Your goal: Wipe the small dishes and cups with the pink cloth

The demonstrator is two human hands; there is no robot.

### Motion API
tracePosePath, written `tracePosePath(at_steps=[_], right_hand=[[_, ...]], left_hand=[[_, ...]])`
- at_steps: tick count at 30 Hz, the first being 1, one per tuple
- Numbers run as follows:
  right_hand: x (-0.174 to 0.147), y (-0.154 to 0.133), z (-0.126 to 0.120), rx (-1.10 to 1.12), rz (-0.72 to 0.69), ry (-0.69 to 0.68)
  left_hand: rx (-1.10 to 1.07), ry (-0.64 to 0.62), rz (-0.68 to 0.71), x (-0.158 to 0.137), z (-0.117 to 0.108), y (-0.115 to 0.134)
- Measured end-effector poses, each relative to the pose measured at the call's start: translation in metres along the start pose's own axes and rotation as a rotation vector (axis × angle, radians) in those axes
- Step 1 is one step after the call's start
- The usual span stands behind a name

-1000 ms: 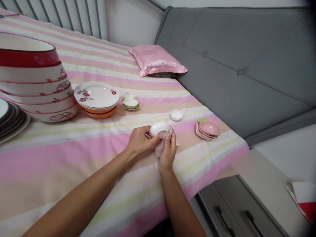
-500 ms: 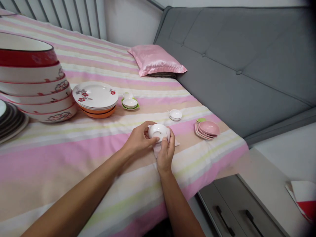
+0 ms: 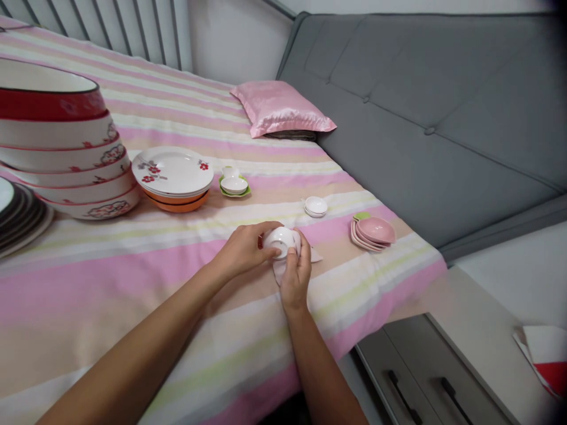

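Observation:
Over the bed's near part I hold a small white dish (image 3: 279,238) between both hands. My left hand (image 3: 246,250) grips its left rim, thumb in front and fingers behind. On the other side, my right hand (image 3: 296,278) is closed on a pale pinkish-white cloth (image 3: 279,271) pressed against the dish, the thumb on the dish's face. Part of the cloth hangs below and to the right. A dark red patch shows between the left fingers and the dish; I cannot tell what it is. Beyond my hands lies a little stack of white dishes (image 3: 316,205).
Pink leaf-handled dishes (image 3: 376,229) are stacked to the right. Further left stand green and white dishes (image 3: 234,185), flowered plates (image 3: 172,168) over orange ones, tall stacked bowls (image 3: 66,133) and dark-edged plates (image 3: 22,215). A pink pillow (image 3: 283,109) lies by the grey headboard (image 3: 398,106).
The dish has turned and tilted in my hands and shifted slightly left. My left hand has moved a little left with it, and the right fingers have shifted with the cloth.

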State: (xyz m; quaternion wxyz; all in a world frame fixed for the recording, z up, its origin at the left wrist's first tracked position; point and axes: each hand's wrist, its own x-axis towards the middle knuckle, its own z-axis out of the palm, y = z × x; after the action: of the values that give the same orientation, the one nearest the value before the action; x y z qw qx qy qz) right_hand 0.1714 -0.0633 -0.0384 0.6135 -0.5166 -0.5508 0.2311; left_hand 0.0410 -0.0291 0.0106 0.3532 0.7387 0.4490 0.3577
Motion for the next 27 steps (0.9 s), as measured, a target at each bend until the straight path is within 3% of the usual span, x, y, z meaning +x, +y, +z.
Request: tracePosePath(at_steps=[12, 19, 27], right_hand=[[-0.004, -0.008, -0.001, -0.244, -0.23, -0.062], [-0.004, -0.008, -0.001, -0.386, -0.33, -0.089], [-0.004, -0.008, 0.0, -0.307, -0.276, 0.017]], left_hand=[[0.066, 0.133, 0.016, -0.002, 0.011, 0.01], [0.196, 0.114, 0.064, -0.005, 0.013, 0.014], [0.109, 0.152, 0.05, -0.005, 0.016, 0.014]])
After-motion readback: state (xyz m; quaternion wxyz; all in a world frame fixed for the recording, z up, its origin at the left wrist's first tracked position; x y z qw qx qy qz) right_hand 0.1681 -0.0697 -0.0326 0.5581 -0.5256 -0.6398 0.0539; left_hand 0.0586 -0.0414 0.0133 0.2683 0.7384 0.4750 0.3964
